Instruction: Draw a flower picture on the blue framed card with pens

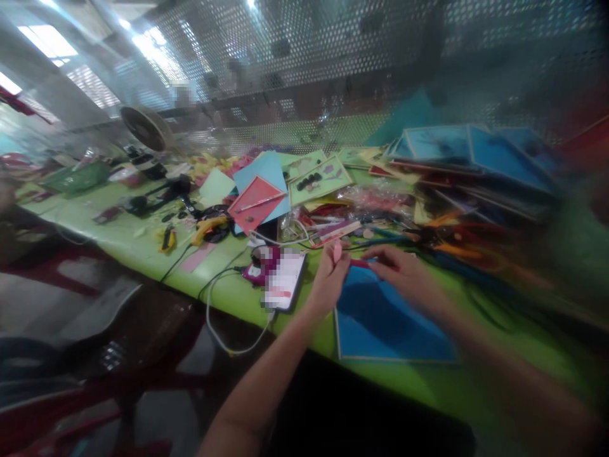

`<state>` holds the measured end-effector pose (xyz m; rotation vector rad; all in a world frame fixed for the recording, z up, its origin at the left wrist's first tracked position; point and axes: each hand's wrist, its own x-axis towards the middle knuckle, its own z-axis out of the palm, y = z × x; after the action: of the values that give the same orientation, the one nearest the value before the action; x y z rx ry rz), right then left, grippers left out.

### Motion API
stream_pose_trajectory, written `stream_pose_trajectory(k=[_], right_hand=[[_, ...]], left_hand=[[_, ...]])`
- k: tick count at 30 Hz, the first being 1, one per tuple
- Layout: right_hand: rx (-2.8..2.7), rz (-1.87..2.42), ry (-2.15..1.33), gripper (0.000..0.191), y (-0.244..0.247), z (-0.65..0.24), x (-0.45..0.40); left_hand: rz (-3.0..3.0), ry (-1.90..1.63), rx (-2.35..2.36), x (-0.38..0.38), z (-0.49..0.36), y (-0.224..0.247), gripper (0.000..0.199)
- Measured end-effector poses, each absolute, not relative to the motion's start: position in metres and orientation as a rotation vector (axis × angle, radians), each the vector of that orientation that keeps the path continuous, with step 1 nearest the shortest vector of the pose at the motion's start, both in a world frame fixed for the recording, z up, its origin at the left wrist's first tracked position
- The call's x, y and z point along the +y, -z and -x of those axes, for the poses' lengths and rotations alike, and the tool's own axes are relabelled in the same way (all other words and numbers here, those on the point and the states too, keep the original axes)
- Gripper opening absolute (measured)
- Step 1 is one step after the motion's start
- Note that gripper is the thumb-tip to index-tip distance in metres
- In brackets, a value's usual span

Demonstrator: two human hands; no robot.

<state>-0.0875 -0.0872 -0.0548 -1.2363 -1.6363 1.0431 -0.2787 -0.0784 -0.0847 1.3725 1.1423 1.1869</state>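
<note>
Above the far edge of a blue sheet with a pale border (pixel 380 330), my two hands are close together. My left hand (pixel 328 279) is closed, and a small light pink piece (pixel 337 250) sticks up from its fingertips. A dark pink strip (pixel 359 263) runs from my left fingers across to my right hand (pixel 404 274), whose thumb and fingers pinch its other end. The strip looks like paper, but blur hides its exact kind. A shadow falls on the blue sheet below.
Left of my hands lies a phone (pixel 285 282) with a white cable (pixel 223 343) hanging over the table edge. Behind are cards (pixel 323 178), a red card (pixel 254 203) and a yellow glue gun (pixel 209 230). Stacked blue boards (pixel 509 155) and orange-handled scissors (pixel 450 219) lie right.
</note>
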Motion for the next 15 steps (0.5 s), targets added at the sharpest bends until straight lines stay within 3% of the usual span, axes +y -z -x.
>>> stream_pose_trajectory(k=[4, 8, 15], right_hand=[[-1.703, 1.394, -0.829, 0.024, 0.053, 0.068, -0.074], [-1.889, 1.398, -0.621, 0.03, 0.053, 0.065, -0.042], [-2.338, 1.295, -0.196, 0.026, 0.058, 0.132, 0.018]], left_hand=[[-1.43, -1.247, 1.15, -0.085, 0.279, 0.082, 0.039], [-1.673, -1.082, 1.14, -0.093, 0.277, 0.079, 0.036], [-1.731, -0.917, 1.15, -0.098, 0.28, 0.07, 0.04]])
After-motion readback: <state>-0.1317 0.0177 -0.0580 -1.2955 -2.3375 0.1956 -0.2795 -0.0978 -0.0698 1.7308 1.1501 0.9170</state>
